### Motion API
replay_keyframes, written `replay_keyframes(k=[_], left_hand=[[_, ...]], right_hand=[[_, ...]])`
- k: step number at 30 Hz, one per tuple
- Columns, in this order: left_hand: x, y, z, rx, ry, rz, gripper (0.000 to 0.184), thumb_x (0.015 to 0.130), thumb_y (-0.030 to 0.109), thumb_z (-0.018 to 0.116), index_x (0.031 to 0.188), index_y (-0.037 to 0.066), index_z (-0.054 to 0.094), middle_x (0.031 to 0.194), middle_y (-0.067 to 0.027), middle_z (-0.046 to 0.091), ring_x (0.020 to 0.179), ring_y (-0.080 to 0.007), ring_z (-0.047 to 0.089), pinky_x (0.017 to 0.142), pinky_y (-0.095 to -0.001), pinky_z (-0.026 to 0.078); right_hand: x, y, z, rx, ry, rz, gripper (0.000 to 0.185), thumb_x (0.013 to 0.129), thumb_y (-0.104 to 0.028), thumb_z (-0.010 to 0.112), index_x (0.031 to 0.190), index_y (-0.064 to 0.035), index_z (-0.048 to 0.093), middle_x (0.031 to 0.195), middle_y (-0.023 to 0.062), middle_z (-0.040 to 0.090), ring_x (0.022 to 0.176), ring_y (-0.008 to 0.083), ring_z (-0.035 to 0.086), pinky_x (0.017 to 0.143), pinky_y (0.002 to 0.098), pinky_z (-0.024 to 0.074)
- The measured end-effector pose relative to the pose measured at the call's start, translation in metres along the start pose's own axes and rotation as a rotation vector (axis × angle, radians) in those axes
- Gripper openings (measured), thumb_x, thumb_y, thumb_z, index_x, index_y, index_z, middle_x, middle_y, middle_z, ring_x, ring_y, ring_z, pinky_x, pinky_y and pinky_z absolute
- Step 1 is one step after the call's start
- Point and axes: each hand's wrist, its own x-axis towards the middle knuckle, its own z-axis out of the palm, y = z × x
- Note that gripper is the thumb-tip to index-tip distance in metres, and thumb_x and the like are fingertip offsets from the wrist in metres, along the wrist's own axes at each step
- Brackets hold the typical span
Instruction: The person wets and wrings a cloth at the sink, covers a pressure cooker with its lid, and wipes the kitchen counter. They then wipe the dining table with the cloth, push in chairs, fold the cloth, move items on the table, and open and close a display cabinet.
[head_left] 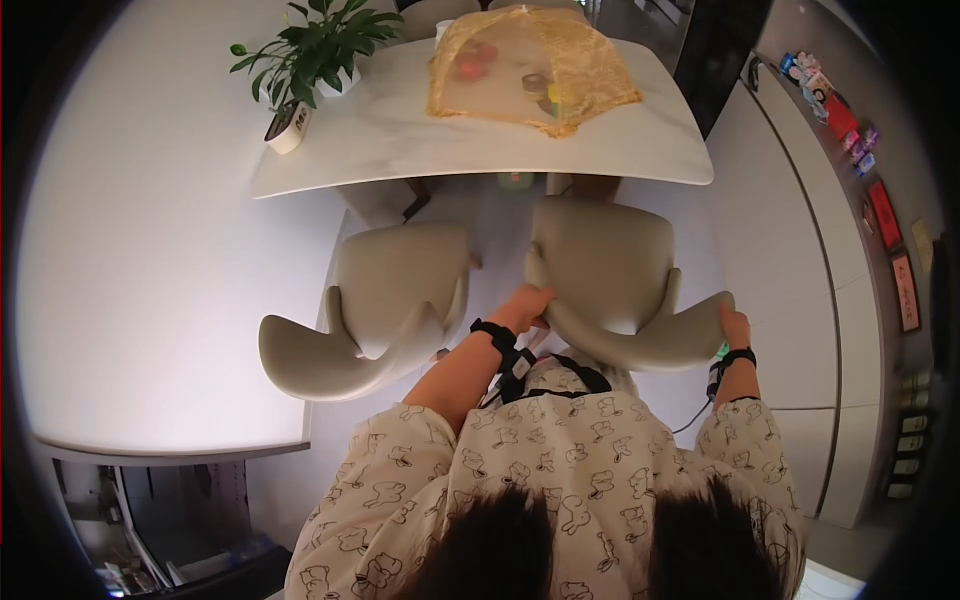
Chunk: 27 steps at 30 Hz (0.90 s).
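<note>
Right in front of me stands a beige dining chair, its curved backrest toward my body and its seat toward the table. My left hand grips the left end of the backrest, fingers wrapped over its edge. At the opposite end, my right hand is closed around the backrest's right edge, its fingers partly hidden. Both wrists wear black straps with small devices. To the left is a second beige chair, which neither hand touches.
Beyond the chairs is a white marble-look table bearing a yellow mesh food cover over several items. Potted plants stand on its left side. A cabinet with a shelf of small packages runs along the right; a white wall is left.
</note>
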Motion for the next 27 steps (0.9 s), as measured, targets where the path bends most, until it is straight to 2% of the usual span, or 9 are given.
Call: replay_keyframes(k=[9, 11, 12, 13, 15, 18, 22, 24, 27], left_hand=[[-0.071, 0.013, -0.065, 0.261, -0.158, -0.009, 0.054, 0.086, 0.040, 0.050, 0.123, 0.001, 0.045, 0.114, -0.0149, 0.053, 0.097, -0.0221, 0.056, 0.071, -0.0327, 0.054], [-0.129, 0.005, -0.102, 0.223, 0.097, 0.027, 0.046, 0.086, 0.030, 0.052, 0.124, 0.004, 0.046, 0.113, -0.0103, 0.055, 0.094, -0.0157, 0.056, 0.074, -0.0285, 0.051], [-0.153, -0.023, -0.130, 0.204, 0.272, 0.276, 0.037, 0.086, 0.021, 0.052, 0.119, 0.005, 0.050, 0.109, -0.0078, 0.057, 0.091, -0.0140, 0.057, 0.073, -0.0265, 0.049], [-0.186, -0.027, -0.146, -0.139, 0.549, 0.304, 0.030, 0.086, 0.015, 0.053, 0.114, 0.005, 0.053, 0.105, -0.0059, 0.058, 0.091, -0.0139, 0.056, 0.072, -0.0258, 0.048], [-0.236, -0.056, -0.181, 0.370, 1.402, 0.407, 0.026, 0.087, 0.016, 0.053, 0.111, 0.005, 0.054, 0.103, -0.0083, 0.059, 0.090, -0.0183, 0.056, 0.072, -0.0288, 0.048], [-0.299, -0.122, -0.250, 0.507, 1.791, -0.008, 0.047, 0.083, 0.033, 0.059, 0.114, 0.000, 0.050, 0.106, -0.0160, 0.057, 0.094, -0.0234, 0.056, 0.079, -0.0331, 0.047], [-0.283, -0.192, -0.326, 0.375, 1.696, -0.094, 0.062, 0.079, 0.044, 0.061, 0.118, -0.002, 0.047, 0.104, -0.0163, 0.058, 0.093, -0.0224, 0.057, 0.077, -0.0329, 0.048], [-0.287, -0.151, -0.342, -0.250, 1.043, -0.077, 0.068, 0.074, 0.044, 0.065, 0.118, -0.004, 0.046, 0.098, -0.0198, 0.060, 0.087, -0.0257, 0.060, 0.074, -0.0376, 0.049], [-0.271, -0.193, -0.404, -0.210, 0.943, -0.023, 0.060, 0.080, 0.041, 0.061, 0.120, -0.001, 0.045, 0.099, -0.0133, 0.060, 0.085, -0.0194, 0.061, 0.070, -0.0327, 0.050]], right_hand=[[0.056, 0.078, 0.048, 0.112, -0.103, -0.053, 0.075, 0.083, -0.064, 0.033, 0.091, 0.0048, 0.062, 0.090, 0.0246, 0.061, 0.089, 0.0386, 0.057, 0.075, 0.0444, 0.0440], [0.031, 0.054, 0.040, 0.399, -0.319, 0.159, 0.069, 0.085, -0.060, 0.035, 0.100, 0.0032, 0.060, 0.097, 0.0238, 0.060, 0.091, 0.0371, 0.056, 0.078, 0.0438, 0.0429], [0.026, 0.049, 0.041, 0.392, -0.360, 0.172, 0.069, 0.085, -0.059, 0.036, 0.100, 0.0031, 0.060, 0.097, 0.0231, 0.060, 0.092, 0.0362, 0.056, 0.078, 0.0428, 0.0425], [0.016, 0.043, 0.040, 0.372, -0.398, 0.182, 0.068, 0.085, -0.059, 0.036, 0.101, 0.0031, 0.059, 0.098, 0.0224, 0.060, 0.092, 0.0352, 0.056, 0.079, 0.0418, 0.0421], [-0.006, 0.037, 0.039, 0.298, -0.472, 0.201, 0.068, 0.085, -0.059, 0.037, 0.103, 0.0030, 0.059, 0.099, 0.0210, 0.060, 0.093, 0.0332, 0.056, 0.081, 0.0398, 0.0413], [-0.056, 0.014, 0.037, 0.140, -0.562, 0.209, 0.067, 0.085, -0.058, 0.038, 0.105, 0.0028, 0.058, 0.100, 0.0189, 0.060, 0.095, 0.0302, 0.055, 0.084, 0.0368, 0.0401], [-0.137, -0.039, 0.050, -0.124, -0.688, 0.180, 0.066, 0.086, -0.057, 0.040, 0.107, 0.0026, 0.057, 0.102, 0.0161, 0.061, 0.097, 0.0263, 0.055, 0.087, 0.0329, 0.0384], [-0.182, -0.084, 0.069, -0.278, -0.741, 0.124, 0.065, 0.086, -0.057, 0.041, 0.109, 0.0025, 0.057, 0.103, 0.0147, 0.061, 0.098, 0.0243, 0.055, 0.089, 0.0309, 0.0376], [-0.255, -0.174, 0.113, -0.212, -0.748, -0.248, 0.058, 0.088, -0.050, 0.043, 0.106, 0.0035, 0.057, 0.102, 0.0127, 0.061, 0.098, 0.0210, 0.054, 0.089, 0.0291, 0.0377]])
